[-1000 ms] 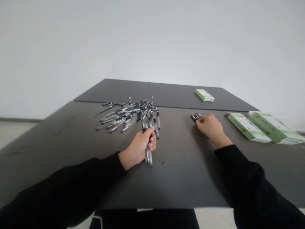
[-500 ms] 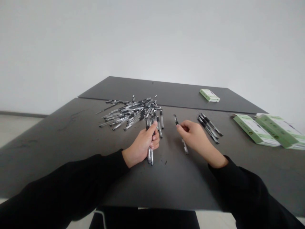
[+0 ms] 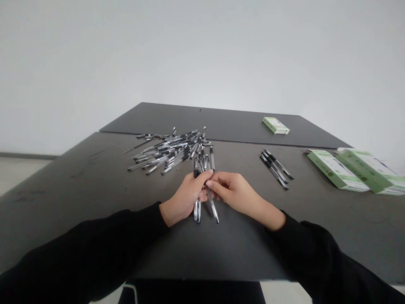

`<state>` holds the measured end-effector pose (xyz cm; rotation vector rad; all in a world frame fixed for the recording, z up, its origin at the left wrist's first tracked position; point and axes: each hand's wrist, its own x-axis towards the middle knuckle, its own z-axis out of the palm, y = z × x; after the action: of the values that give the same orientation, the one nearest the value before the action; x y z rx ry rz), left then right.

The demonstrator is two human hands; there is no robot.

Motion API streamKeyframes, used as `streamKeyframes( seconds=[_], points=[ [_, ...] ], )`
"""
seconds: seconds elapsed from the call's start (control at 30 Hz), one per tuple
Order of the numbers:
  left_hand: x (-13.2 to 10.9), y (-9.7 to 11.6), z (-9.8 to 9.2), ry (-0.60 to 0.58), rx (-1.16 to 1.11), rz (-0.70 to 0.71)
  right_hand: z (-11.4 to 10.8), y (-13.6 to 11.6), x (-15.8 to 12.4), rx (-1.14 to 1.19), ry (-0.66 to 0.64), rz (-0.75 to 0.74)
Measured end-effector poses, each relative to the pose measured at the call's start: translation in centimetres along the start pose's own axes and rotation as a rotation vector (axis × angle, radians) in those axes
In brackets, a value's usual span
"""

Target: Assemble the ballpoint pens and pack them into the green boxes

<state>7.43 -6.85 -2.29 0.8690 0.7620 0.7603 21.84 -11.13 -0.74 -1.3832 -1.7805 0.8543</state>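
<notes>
My left hand [image 3: 186, 192] is wrapped round a bundle of pens [image 3: 197, 211], clear-barrelled with black grips, held upright near the table's front. Touching it from the right, my right hand [image 3: 232, 190] pinches a single pen [image 3: 214, 209], whose lower end tilts out to the right of the bundle. Fingers of both hands cover the middle of these pens. Just beyond my hands lies a loose heap of similar pens [image 3: 167, 150], pointing in many directions.
Several pens [image 3: 274, 166] lie side by side right of my hands. Farther right are two open green-and-white boxes [image 3: 337, 171] [image 3: 373, 173]. A smaller green-and-white box [image 3: 276, 125] sits on the far section of the dark table [image 3: 110, 236], beyond a seam.
My right hand has moved left with its pen, from the open tabletop to my left hand. The pen now meets the bundle. My left hand has kept its grip.
</notes>
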Motion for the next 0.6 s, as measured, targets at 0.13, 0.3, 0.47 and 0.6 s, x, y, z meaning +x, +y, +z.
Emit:
streamKeyframes(
  seconds=[0.13, 0.3, 0.47, 0.6],
  points=[
    [0.1, 0.2, -0.1, -0.007, -0.1, -0.061, -6.6, 2.1, 0.2, -0.392, 0.404, 0.118],
    [0.2, 0.1, -0.2, 0.03, -0.1, -0.1, -12.6, 5.2, -0.5, -0.912, 0.562, 0.614],
    [-0.1, 0.3, -0.3, 0.003, -0.025, -0.085, -12.9, 5.8, -0.6, -1.044, 0.453, 0.696],
    [-0.4, 0.7, -0.3, -0.091, -0.059, -0.103, -12.6, 6.1, -0.6, -1.072, 0.353, 0.75]
  ],
)
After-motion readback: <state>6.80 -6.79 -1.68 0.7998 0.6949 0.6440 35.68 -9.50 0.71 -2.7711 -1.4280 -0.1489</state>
